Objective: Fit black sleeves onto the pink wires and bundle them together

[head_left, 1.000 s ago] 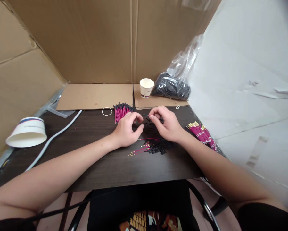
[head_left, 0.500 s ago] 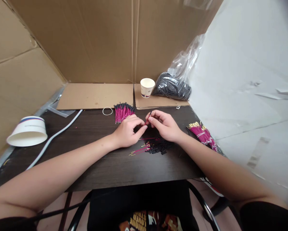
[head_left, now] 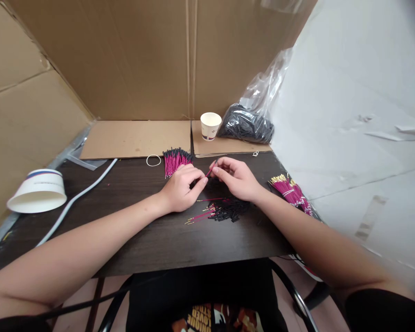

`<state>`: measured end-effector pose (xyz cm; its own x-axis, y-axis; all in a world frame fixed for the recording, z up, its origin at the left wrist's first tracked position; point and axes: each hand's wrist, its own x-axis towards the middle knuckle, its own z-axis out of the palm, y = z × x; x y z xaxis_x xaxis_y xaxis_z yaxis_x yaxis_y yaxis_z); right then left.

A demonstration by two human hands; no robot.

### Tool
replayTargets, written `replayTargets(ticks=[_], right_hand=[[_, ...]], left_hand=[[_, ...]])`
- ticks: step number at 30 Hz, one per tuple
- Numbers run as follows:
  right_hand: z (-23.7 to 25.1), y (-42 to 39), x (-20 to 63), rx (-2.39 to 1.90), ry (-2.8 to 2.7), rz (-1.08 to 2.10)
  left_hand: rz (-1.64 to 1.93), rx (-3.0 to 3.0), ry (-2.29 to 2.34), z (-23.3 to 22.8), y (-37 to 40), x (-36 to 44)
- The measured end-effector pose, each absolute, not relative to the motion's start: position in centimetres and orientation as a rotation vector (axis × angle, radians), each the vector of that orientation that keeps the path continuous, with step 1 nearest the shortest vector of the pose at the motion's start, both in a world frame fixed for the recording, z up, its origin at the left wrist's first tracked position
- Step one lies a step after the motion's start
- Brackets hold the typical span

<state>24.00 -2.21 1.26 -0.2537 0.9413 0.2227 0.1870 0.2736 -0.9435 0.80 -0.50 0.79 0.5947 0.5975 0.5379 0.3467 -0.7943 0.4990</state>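
A short magenta wire [head_left: 210,172] runs between my two hands, a dark piece at its upper end. My right hand [head_left: 237,179] pinches it near that dark end. At its lower end, the thumb and forefinger of my left hand [head_left: 183,188] close on it. Just beneath my hands lies a loose pile of black sleeves [head_left: 230,210], with several gold-tipped magenta wires [head_left: 202,215] sticking out to the left. Behind my left hand sits a bundle of black-ended magenta wires [head_left: 176,160], partly covered by the hand.
A white rubber band [head_left: 153,160] lies left of the bundle. Tied gold-tipped wires [head_left: 292,193] rest at the right edge. At the back stand a paper cup [head_left: 210,127] and a plastic bag of black pieces [head_left: 247,124]. A tipped paper cup [head_left: 37,191] and white cable [head_left: 79,198] are left.
My left fingertips have shifted slightly down and left along the wire, so more of its magenta length shows between the hands. The whole view has drifted a little.
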Motion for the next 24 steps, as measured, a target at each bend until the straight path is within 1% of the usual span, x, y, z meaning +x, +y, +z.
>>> replayTargets(ticks=[2,6,9,16,24], right_hand=[[1.3,-2.2,24.3,-1.179,-1.733,0.907],[1.9,-2.4,25.0,-1.285,-2.011,0.421],[2.5,-2.7,25.3,-1.261,-2.144,0.264],[3.7,-3.4,25.4,-1.219,-2.361,0.297],[4.2,-4.4,24.5,-1.029,-2.559,0.569]], left_hand=[[1.046,2.536,0.866,0.7,-0.3,0.8],[1.026,2.681,1.151,0.7,0.2,0.6],[0.931,2.769,1.274,0.7,0.5,0.5],[0.763,2.823,1.388,0.5,1.0,0.3],[0.67,2.795,1.476,0.8,1.0,0.4]])
